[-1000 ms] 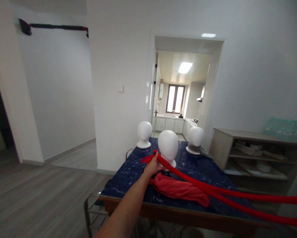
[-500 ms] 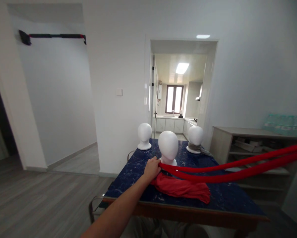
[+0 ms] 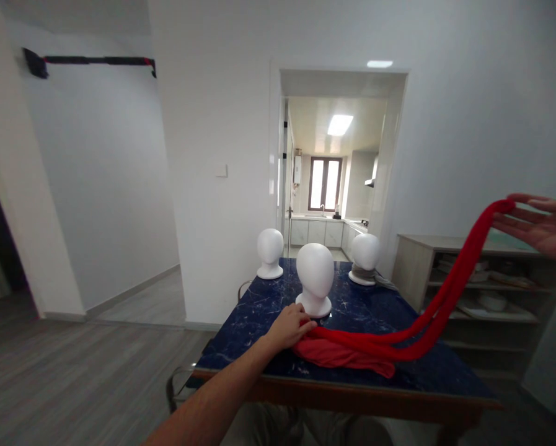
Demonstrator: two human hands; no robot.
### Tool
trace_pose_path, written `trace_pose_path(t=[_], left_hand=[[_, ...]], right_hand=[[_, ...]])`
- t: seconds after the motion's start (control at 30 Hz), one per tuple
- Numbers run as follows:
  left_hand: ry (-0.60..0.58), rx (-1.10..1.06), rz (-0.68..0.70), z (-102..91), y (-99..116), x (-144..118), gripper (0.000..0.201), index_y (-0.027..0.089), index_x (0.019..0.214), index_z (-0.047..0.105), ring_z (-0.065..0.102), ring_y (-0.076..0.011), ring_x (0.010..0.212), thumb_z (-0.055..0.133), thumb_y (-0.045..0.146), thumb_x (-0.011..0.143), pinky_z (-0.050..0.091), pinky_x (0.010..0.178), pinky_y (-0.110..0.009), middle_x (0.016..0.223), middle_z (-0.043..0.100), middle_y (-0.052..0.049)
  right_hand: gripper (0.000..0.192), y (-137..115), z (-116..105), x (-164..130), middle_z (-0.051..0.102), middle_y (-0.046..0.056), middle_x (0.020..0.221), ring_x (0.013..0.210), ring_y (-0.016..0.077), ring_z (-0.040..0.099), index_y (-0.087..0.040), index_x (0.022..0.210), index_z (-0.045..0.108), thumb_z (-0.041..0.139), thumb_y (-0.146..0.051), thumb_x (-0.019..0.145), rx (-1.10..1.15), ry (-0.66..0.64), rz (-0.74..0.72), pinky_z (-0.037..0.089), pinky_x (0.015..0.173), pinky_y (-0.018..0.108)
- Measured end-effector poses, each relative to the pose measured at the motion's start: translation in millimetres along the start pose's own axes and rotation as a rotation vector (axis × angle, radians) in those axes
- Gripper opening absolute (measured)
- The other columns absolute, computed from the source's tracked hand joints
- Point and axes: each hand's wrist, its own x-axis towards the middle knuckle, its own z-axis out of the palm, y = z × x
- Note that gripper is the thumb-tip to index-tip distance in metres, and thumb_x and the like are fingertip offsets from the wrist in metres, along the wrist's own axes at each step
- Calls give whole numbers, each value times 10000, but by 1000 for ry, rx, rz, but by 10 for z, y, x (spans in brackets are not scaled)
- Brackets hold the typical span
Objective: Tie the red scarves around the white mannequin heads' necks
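Head view: the dark blue marbled surface (image 3: 259, 347) is standing in an open room, its near wooden edge running just below the left hand (image 3: 289, 326), with bare floor lying to the left of it and a low shelf unit (image 3: 486, 297) standing just off its right side. Three white mannequin heads are standing on the surface; the nearest one (image 3: 315, 279) is sitting just beyond the left hand. The left hand's grip is pressing down with fingers curled on the red scarf (image 3: 417, 334), whose bunched end is lying on the surface to the right of that hand. From there the scarf is rising in two strands, clear of the surface's right edge, up to the right hand (image 3: 540, 226). That grip is spread open, the loop hanging over its fingertips.
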Motion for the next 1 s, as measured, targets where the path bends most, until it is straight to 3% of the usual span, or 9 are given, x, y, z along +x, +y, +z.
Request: trace_pose_path(t=[0.07, 0.13, 0.33, 0.53, 0.63, 0.7, 0.8, 0.9, 1.0], left_hand=[[106, -49, -36, -6, -156, -97, 502, 258, 1055, 816, 619, -257, 1098, 395, 529, 1096, 448, 1044, -420, 1139, 704, -81], [169, -115, -114, 28, -291, -169, 517, 243, 1058, 816, 621, -256, 1131, 362, 486, 1110, 441, 1071, -429, 1190, 721, -83], [141, -240, -174, 135, -386, -217, 502, 245, 1134, 801, 655, -255, 1175, 334, 427, 1113, 436, 1105, -414, 1230, 766, -68], [204, -185, -215, 116, -353, -230, 471, 228, 1002, 753, 672, -259, 1032, 330, 408, 1104, 488, 1000, -402, 1032, 752, -87], [274, -230, -245, 153, -406, -235, 380, 223, 1068, 727, 684, -255, 1056, 371, 355, 1082, 505, 995, -392, 1078, 751, -97], [323, -286, -283, 185, -458, -232, 340, 215, 1122, 716, 694, -258, 1098, 398, 319, 1061, 509, 1015, -396, 1135, 757, -107], [383, -385, -334, 207, -551, -227, 327, 208, 1142, 716, 708, -264, 1130, 423, 311, 1038, 515, 1046, -411, 1160, 768, -111], [449, -502, -387, 175, -648, -204, 351, 214, 1171, 720, 721, -257, 1130, 422, 342, 1038, 531, 1043, -402, 1166, 778, -100], [470, -571, -423, 123, -713, -79, 370, 219, 1231, 720, 712, -259, 1180, 477, 421, 1037, 523, 1068, -394, 1231, 770, -103]], right_hand=[[488, -208, 208, -17, 555, 351, 1495, 1148, 235, 728, -107, 1454, 642, 264, -164, 1150, 249, -197, 81, 511, 809, 513], [481, -442, 538, -162, 508, 310, 1563, 1249, 258, 687, -104, 1557, 521, 289, -209, 1150, 445, -301, 77, 512, 903, 547], [341, -982, 1844, -978, 730, 122, 1345, 1160, 281, 705, -224, 1261, 764, 702, -273, 928, 811, -608, 234, 535, 1076, 477], [485, -731, 3196, -1993, 766, 130, 1199, 1050, 252, 748, -172, 1272, 727, 795, -265, 801, 815, -822, 581, 588, 1002, 430], [556, -440, 3682, -2558, 752, 125, 1279, 1169, 291, 720, -192, 1314, 714, 788, -248, 765, 576, -911, 536, 564, 1050, 458], [584, -276, 3838, -2862, 752, 110, 1304, 1243, 309, 686, -199, 1307, 728, 786, -204, 726, 383, -932, 344, 517, 1113, 458], [595, -100, 3784, -3031, 758, 93, 1303, 1217, 291, 695, -206, 1387, 697, 714, -222, 792, 233, -891, 98, 511, 1103, 435], [514, 144, 3454, -2764, 783, 90, 1205, 1088, 253, 730, -197, 1398, 685, 618, -298, 899, 147, -742, 17, 535, 1018, 387], [443, 683, 3021, -2268, 791, 81, 1020, 889, 243, 727, -186, 1302, 709, 573, -396, 936, -52, -572, 42, 541, 833, 353]])
